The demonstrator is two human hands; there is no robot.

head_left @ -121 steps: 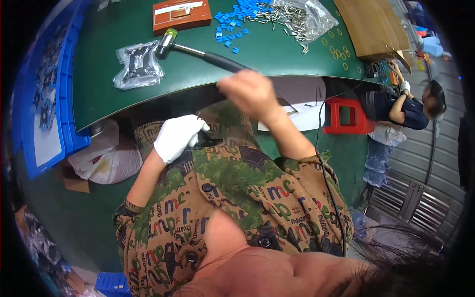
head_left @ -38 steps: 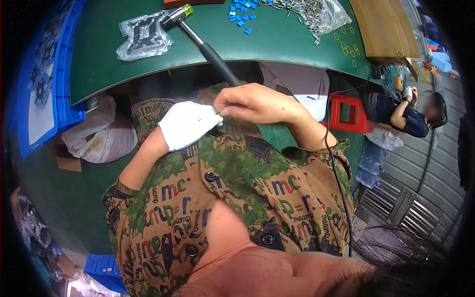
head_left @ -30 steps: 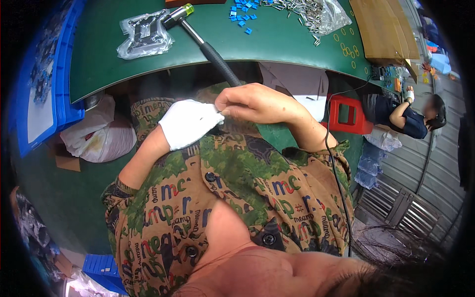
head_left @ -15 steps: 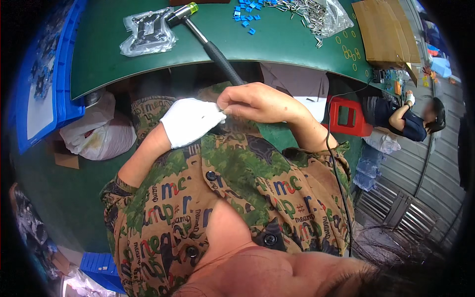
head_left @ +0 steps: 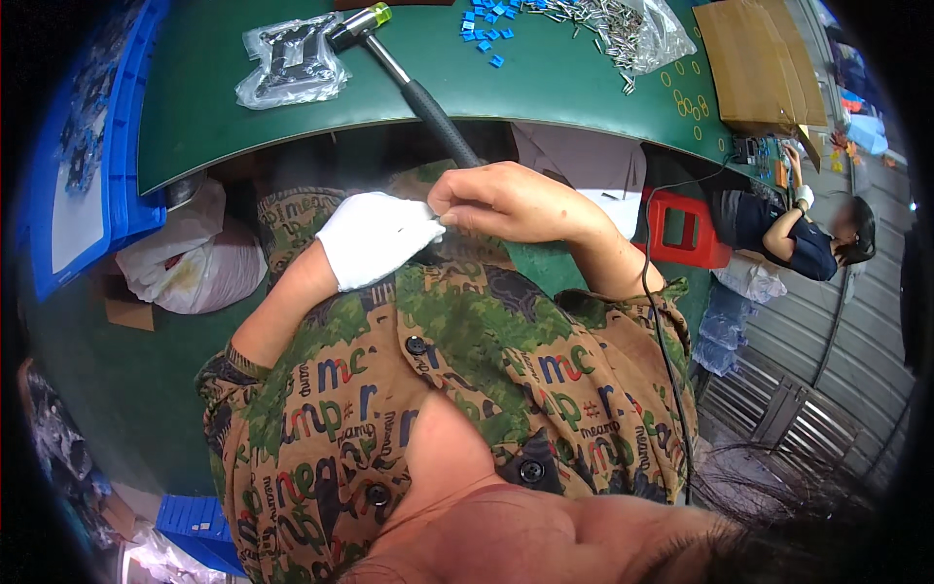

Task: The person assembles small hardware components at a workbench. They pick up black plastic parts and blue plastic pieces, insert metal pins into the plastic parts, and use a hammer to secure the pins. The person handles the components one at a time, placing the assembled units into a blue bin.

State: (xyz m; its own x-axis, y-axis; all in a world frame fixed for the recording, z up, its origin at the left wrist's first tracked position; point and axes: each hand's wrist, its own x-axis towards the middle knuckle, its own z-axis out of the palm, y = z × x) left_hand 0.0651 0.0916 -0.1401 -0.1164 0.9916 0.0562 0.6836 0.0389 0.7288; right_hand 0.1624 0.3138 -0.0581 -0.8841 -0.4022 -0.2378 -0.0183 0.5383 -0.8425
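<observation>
My left hand [head_left: 375, 241], in a white glove, is closed in front of my body with its fingertips against those of my right hand [head_left: 501, 201]. The right hand is bare, its thumb and fingers pinched together where the two meet. Whatever they hold there, if anything, is too small and hidden to make out. Just beyond the right hand, the black grip of a hammer [head_left: 440, 122] sticks out over the edge of the green table [head_left: 545, 102]. Its head, with a yellow-green tip, lies beside a clear plastic bag of dark parts [head_left: 292, 63].
Blue plastic pieces [head_left: 484, 34], metal pins [head_left: 613, 34] and yellow rings [head_left: 689, 103] lie on the table. A cardboard box [head_left: 759, 63] stands at the right, a blue crate [head_left: 122, 146] at the left. Beyond a red stool [head_left: 686, 230] sits a co-worker [head_left: 803, 234].
My two hands stay together in nearly the same place. At the right, the co-worker's arm has shifted, and one hand now reaches up toward the table edge.
</observation>
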